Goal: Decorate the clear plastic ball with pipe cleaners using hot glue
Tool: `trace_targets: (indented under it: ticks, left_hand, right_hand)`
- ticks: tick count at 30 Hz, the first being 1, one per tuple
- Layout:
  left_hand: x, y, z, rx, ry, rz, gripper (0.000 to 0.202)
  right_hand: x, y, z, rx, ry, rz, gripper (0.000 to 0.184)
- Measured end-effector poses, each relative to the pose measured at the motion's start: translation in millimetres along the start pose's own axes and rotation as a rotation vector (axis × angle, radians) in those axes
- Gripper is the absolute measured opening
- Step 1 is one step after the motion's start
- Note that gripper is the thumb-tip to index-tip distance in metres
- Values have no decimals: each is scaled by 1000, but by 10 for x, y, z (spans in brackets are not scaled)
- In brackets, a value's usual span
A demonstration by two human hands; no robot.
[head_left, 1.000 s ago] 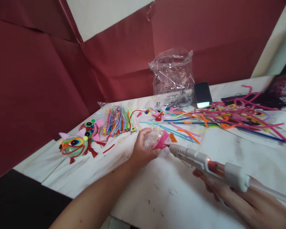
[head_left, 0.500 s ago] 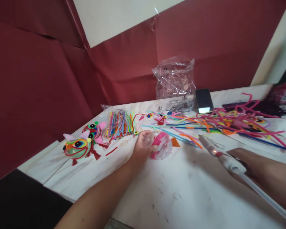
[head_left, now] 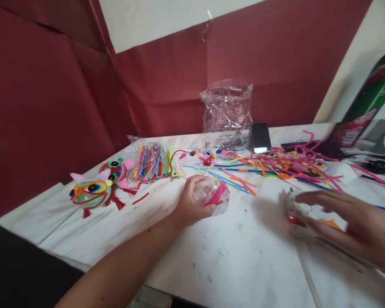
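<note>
My left hand is closed around a clear plastic ball with pink pipe cleaner pieces on it, held just above the white table. My right hand is blurred at the right, with its fingers stretched out over a white glue gun. The gun lies on the table with a small red light glowing. I cannot tell whether the hand still grips it.
Two finished colourful fish-like balls lie at the left. A bag of coloured sticks, loose pipe cleaners, a clear plastic bag, a phone and a green box sit further back. Dark red paper lines the walls.
My right hand has carried the glue gun away from the ball to the right and lowered it onto the table. My left hand has kept the ball in place.
</note>
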State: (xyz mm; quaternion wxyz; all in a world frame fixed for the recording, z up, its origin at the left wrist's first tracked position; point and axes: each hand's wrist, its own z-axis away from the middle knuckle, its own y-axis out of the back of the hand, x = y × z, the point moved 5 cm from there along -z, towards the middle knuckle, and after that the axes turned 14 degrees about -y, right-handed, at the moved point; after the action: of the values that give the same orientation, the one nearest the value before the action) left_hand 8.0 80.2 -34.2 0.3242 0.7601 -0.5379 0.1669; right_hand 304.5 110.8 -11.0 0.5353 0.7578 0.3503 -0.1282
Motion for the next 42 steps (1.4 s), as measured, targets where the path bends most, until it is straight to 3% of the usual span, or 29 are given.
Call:
trace_targets:
  ticks: [1,2,6,9,15,28,35,42]
  left_hand:
    - [31,-4,-7,-12,-57,-44,65]
    - [60,-10,-11,-22,-107,-79,66]
    - [156,-34,-13,-50,-199,-129,65]
    - [194,-41,-10,-58,-203,-139,64]
    - [192,-52,-23,-75,-204,-134,63]
    - [132,-71,-22,-123,-182,-100,66]
    - [7,-34,-33,-178,74,144,52]
    - [58,-33,-54,-261,-35,77,71]
  right_hand:
    - [-182,-87,-4,-153,15,-43,37]
    - [-324,-147,-17,-197,-27,-92,38]
    - [-760,-523,-54,-345,-77,-244,58]
    - [-892,-728,-86,-354,-56,-314,52]
    - [-825,-829,-125,-263,-50,-397,38]
    - [-753,-899,-149,-244,-51,-471,30]
    - [-734,-929,-165,-218,-113,-516,36]
    - [-715,-936,-187,-221,-92,-528,32]
